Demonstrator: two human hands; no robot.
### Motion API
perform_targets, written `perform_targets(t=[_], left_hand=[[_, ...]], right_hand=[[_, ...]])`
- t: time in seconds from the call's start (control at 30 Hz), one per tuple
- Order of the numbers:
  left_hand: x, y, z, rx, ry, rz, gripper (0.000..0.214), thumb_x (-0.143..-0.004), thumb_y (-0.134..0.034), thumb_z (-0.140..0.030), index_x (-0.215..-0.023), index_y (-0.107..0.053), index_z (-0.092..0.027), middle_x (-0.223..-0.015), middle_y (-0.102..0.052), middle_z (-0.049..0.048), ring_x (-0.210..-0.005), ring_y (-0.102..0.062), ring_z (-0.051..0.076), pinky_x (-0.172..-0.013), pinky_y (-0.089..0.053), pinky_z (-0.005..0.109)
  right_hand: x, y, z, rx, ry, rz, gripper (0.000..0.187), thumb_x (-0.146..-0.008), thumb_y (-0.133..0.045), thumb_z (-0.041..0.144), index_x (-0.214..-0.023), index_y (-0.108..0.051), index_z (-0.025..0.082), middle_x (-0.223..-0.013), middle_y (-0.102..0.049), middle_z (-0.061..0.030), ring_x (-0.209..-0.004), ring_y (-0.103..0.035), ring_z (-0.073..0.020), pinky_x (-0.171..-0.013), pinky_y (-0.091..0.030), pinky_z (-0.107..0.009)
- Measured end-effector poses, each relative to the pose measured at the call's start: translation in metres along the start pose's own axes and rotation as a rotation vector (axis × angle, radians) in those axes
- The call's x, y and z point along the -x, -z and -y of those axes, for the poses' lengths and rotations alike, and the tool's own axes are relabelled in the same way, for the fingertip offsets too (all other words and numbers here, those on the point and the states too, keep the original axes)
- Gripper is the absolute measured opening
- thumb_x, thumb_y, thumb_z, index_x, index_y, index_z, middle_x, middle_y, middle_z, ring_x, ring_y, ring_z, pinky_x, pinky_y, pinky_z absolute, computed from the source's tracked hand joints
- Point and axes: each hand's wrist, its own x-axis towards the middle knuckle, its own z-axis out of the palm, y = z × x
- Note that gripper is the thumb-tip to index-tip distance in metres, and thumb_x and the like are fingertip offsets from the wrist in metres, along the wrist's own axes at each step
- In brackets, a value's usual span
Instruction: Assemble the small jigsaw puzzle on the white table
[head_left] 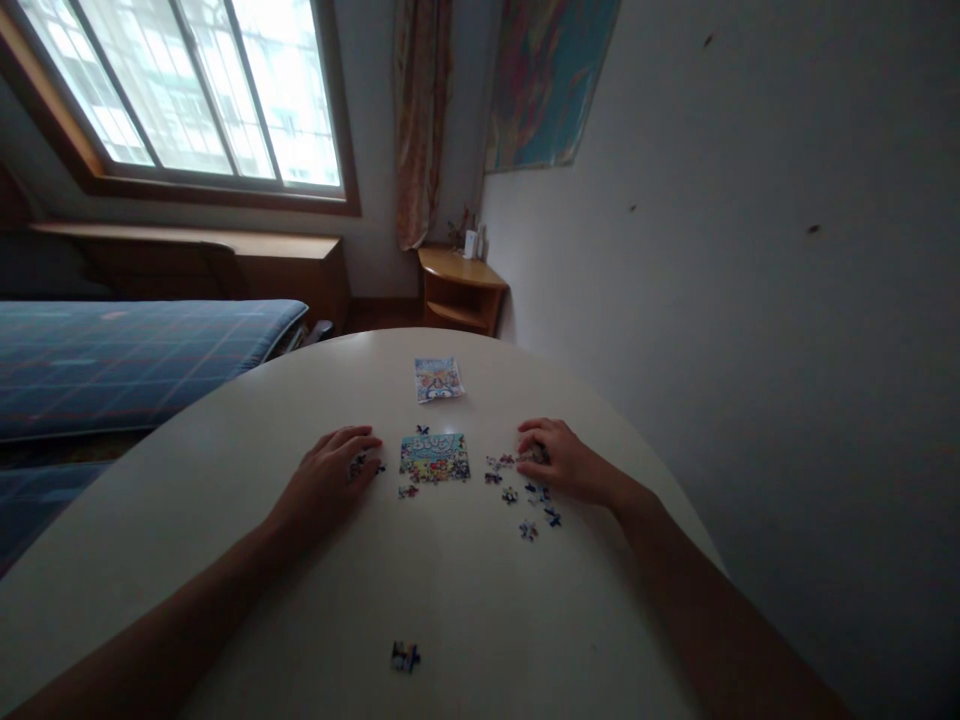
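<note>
A partly assembled colourful jigsaw puzzle (434,457) lies in the middle of a round white table (420,590). My left hand (330,476) rests palm down just left of it, fingers curled over a few loose pieces (365,465). My right hand (556,460) lies to the puzzle's right with its fingers bent, pinching a piece at the edge of several scattered loose pieces (525,497). A small picture card (438,379) sits farther back on the table. One stray piece (405,656) lies near the front edge.
A bed with a blue plaid cover (112,355) stands at the left. A wooden corner shelf (459,288) sits below a curtain, and a large window (187,90) is behind. A white wall (750,300) runs close along the table's right.
</note>
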Motion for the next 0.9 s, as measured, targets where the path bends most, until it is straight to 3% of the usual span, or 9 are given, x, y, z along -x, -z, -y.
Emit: perform_targets(t=[0.33, 0.47, 0.6, 0.7, 0.9], left_hand=[[0.0, 0.003, -0.002, 0.002, -0.049, -0.049, 0.025, -0.091, -0.052, -0.035, -0.105, -0.07, -0.024, -0.125, -0.064, 0.008, -0.115, -0.057, 0.028, -0.101, -0.047, 0.049], [0.0, 0.006, -0.011, 0.01, -0.088, -0.079, 0.02, -0.09, -0.056, -0.033, -0.1, -0.07, -0.024, -0.116, -0.067, 0.0074, -0.108, -0.059, 0.027, -0.097, -0.049, 0.049], [-0.001, 0.008, -0.025, 0.054, -0.186, -0.066, 0.018, -0.092, -0.057, -0.033, -0.101, -0.069, -0.023, -0.113, -0.067, 0.0074, -0.105, -0.059, 0.025, -0.095, -0.049, 0.047], [0.0, 0.008, -0.034, 0.09, -0.282, -0.021, 0.017, -0.092, -0.057, -0.031, -0.103, -0.068, -0.023, -0.111, -0.068, 0.0067, -0.104, -0.06, 0.023, -0.095, -0.048, 0.045], [0.002, 0.009, -0.043, 0.145, -0.419, 0.085, 0.015, -0.091, -0.058, -0.023, -0.1, -0.07, -0.027, -0.106, -0.071, 0.0032, -0.104, -0.062, 0.02, -0.096, -0.046, 0.042]], right_hand=[[-0.001, 0.007, 0.014, 0.005, -0.001, -0.01, 0.01, -0.08, -0.072, 0.025, -0.089, -0.069, 0.021, -0.088, -0.071, -0.0047, -0.093, -0.062, -0.0214, -0.086, -0.044, -0.036], [-0.002, 0.005, 0.028, -0.109, -0.012, -0.121, 0.007, -0.083, -0.071, 0.028, -0.087, -0.07, 0.022, -0.084, -0.073, -0.0016, -0.081, -0.066, -0.0173, -0.078, -0.046, -0.031], [-0.005, -0.014, 0.057, -0.289, -0.073, -0.221, 0.011, -0.084, -0.072, 0.032, -0.087, -0.069, 0.022, -0.078, -0.074, 0.0004, -0.068, -0.067, -0.0142, -0.069, -0.048, -0.027], [-0.008, -0.035, 0.077, -0.326, -0.013, -0.228, 0.007, -0.082, -0.073, 0.029, -0.083, -0.071, 0.022, -0.075, -0.074, 0.0007, -0.069, -0.068, -0.0141, -0.071, -0.05, -0.026], [-0.012, -0.06, 0.094, -0.279, 0.14, -0.188, 0.012, -0.087, -0.069, 0.024, -0.098, -0.075, 0.025, -0.094, -0.077, -0.0017, -0.089, -0.069, -0.0176, -0.088, -0.049, -0.033]])
